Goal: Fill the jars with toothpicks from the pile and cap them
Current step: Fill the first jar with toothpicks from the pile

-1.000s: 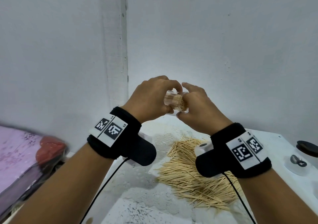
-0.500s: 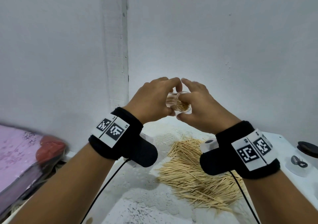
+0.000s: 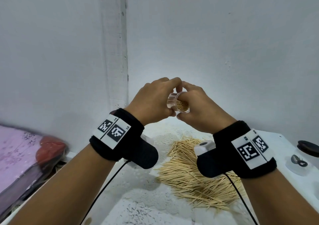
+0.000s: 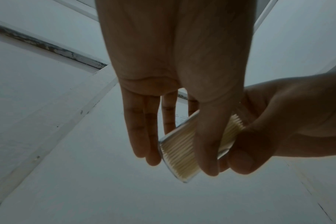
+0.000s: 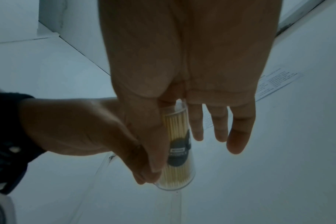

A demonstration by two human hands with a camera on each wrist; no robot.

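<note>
I hold the jar (image 3: 177, 102) in the air with both hands, above the far edge of the tabletop (image 3: 283, 143) and in front of the white wall (image 3: 224, 52). The jar is clear, lies tilted on its side, and is packed with toothpicks (image 3: 182, 105); its open mouth faces the head camera. It carries no cap.

My left hand (image 3: 151, 102) grips the jar from the left: in the left wrist view the thumb (image 4: 209, 141) lies across the jar body (image 4: 180, 153) and the index finger reaches behind it. The other three fingers (image 4: 144, 128) are straight and apart from the jar.

My right hand (image 3: 200, 110) pinches the jar at its mouth end, thumb below and index finger over the rim. In the right wrist view the jar (image 5: 179, 153) shows a dark label (image 5: 178, 153), and three fingers (image 5: 219, 125) of this hand extend straight beside it without touching.

The pile (image 3: 195, 169) of loose toothpicks lies on the tabletop below the hands, well apart from the jar. A dark round lid (image 3: 309, 148) lies at the right edge of the tabletop. Just nearer to me, a clear object (image 3: 298, 162) with dark marks rests on the tabletop; I cannot tell what it is. A floral fabric (image 3: 17, 152) and a red object (image 3: 50, 150) lie at the left, off the tabletop.
</note>
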